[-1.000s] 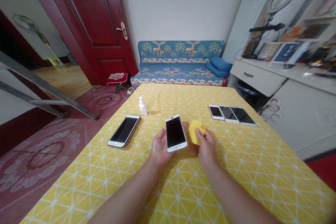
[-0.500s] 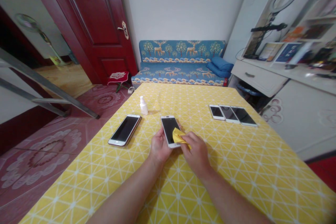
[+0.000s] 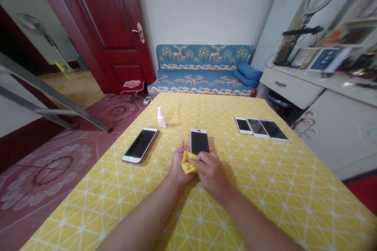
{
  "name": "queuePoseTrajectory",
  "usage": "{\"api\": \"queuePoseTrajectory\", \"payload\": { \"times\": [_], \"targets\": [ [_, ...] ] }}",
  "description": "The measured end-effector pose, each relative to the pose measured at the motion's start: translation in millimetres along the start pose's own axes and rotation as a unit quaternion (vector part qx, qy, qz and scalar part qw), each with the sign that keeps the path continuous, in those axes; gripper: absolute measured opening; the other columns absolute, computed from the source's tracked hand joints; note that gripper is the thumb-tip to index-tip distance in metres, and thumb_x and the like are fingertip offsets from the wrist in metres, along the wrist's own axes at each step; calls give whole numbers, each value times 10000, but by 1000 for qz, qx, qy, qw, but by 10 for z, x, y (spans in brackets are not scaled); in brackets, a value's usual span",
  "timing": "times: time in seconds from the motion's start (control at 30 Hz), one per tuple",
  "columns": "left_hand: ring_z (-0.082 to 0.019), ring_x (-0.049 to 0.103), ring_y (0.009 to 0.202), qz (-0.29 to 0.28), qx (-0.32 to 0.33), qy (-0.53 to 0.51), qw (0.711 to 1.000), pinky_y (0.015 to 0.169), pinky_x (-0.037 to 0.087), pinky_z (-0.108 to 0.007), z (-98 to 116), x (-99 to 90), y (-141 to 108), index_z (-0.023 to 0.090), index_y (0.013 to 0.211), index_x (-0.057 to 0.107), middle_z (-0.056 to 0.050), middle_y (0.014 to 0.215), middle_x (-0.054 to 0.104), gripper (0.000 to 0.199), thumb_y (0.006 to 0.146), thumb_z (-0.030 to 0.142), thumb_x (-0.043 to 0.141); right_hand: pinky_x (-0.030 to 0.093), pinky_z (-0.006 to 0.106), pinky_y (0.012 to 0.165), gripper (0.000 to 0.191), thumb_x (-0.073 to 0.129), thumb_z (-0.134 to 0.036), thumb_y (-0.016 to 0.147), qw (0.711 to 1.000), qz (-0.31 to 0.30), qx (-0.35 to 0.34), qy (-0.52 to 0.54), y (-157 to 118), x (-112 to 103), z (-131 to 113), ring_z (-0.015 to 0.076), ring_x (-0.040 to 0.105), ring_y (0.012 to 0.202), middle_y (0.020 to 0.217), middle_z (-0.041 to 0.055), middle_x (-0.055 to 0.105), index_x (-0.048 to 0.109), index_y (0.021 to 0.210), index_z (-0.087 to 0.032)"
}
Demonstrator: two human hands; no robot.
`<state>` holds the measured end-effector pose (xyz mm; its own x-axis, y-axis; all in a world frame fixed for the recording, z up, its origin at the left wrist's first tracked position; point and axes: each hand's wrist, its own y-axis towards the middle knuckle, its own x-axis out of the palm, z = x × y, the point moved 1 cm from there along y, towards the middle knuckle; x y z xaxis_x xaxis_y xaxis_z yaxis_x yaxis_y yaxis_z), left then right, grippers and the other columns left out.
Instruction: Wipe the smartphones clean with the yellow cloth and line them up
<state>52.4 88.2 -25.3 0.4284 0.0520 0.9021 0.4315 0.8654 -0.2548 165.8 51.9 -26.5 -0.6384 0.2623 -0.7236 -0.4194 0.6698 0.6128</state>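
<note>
My left hand (image 3: 178, 166) supports a white smartphone (image 3: 200, 141) from below, its dark screen facing up. A yellow cloth (image 3: 188, 163) is pinched in my right hand (image 3: 212, 172), which lies over the phone's lower end. The cloth covers the near left corner of the phone, and my right fingers hide the rest of its bottom edge. To the left, a larger white-fronted smartphone (image 3: 140, 145) lies on the table, screen up. Behind it stands a small white spray bottle (image 3: 161, 118), upright.
The table (image 3: 250, 204) has a yellow cloth with white lines. Three white phones (image 3: 257, 128) lie side by side at its right. Beyond are a blue patterned sofa (image 3: 200, 78), a red door (image 3: 108, 19) and a small stool (image 3: 133, 86). A white cabinet (image 3: 332, 129) stands at right.
My right hand has moved the yellow cloth left and down, from the screen's right side to the phone's lower left corner. The held phone has shifted right and turned straighter.
</note>
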Motion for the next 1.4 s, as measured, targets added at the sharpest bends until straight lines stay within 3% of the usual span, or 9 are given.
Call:
{"api": "queuePoseTrajectory", "payload": {
  "times": [0.17,0.3,0.43,0.53,0.73,0.83,1.0,1.17,1.4],
  "targets": [
    [-237,669,709,-36,-78,7,996,720,504,-342,-87,55,-30,105,957,646,-112,751,688,634,861,658,351,410,340,703,333,409,-105,916,998,51,15,-14,16,-29,149,180,532,759,820,49,610,666,1109,-190],
    [-272,676,856,-63,-123,67,988,832,478,-368,-180,25,7,101,1002,648,-126,847,710,553,856,598,454,430,349,724,350,426,-104,901,993,101,40,-43,38,-94,260,194,545,792,838,55,614,665,1134,-211],
    [-213,677,719,-32,-104,141,984,733,491,-305,-256,-26,23,109,1053,640,-104,822,713,386,840,428,591,428,360,758,389,416,-88,886,987,125,67,-72,57,-168,356,207,551,844,872,66,611,638,1180,-213],
    [-167,659,639,-38,-72,153,985,678,492,-277,-271,-18,-4,162,1170,588,-73,841,714,385,835,350,625,421,353,749,404,405,-83,883,984,138,86,-75,64,-209,410,203,542,827,852,58,588,620,1204,-203],
    [-228,689,854,-125,-79,131,980,835,512,-389,-234,5,-44,242,1338,471,-97,1051,695,505,854,312,598,415,340,724,406,393,-117,901,975,178,116,-71,56,-262,513,189,530,779,838,44,571,604,1231,-225],
    [-243,683,917,-136,-68,121,981,883,500,-434,-200,-12,-38,276,1368,440,-98,1124,677,527,862,296,586,420,337,715,395,399,-125,894,972,188,122,-71,31,-285,580,190,532,780,833,42,567,621,1205,-225],
    [-246,692,889,-76,-54,102,990,887,499,-425,-151,-60,8,208,1313,507,-114,1079,700,452,883,342,548,410,337,716,424,407,-91,874,980,161,98,-67,-9,-261,595,185,531,766,809,34,568,613,1219,-227],
    [-238,697,858,0,-11,81,997,871,505,-382,-41,-53,47,129,1261,551,-118,1011,722,416,906,341,500,391,343,742,403,419,-39,853,992,100,43,-59,-6,-151,416,197,547,831,848,54,621,643,1152,-189],
    [-219,696,812,-38,-83,22,996,690,551,-282,95,-11,5,11,1193,576,-177,980,708,557,920,462,397,346,342,704,337,440,-80,876,999,-1,-36,-23,-14,-35,-5,186,530,755,792,37,628,654,1106,-204]
  ]
}}
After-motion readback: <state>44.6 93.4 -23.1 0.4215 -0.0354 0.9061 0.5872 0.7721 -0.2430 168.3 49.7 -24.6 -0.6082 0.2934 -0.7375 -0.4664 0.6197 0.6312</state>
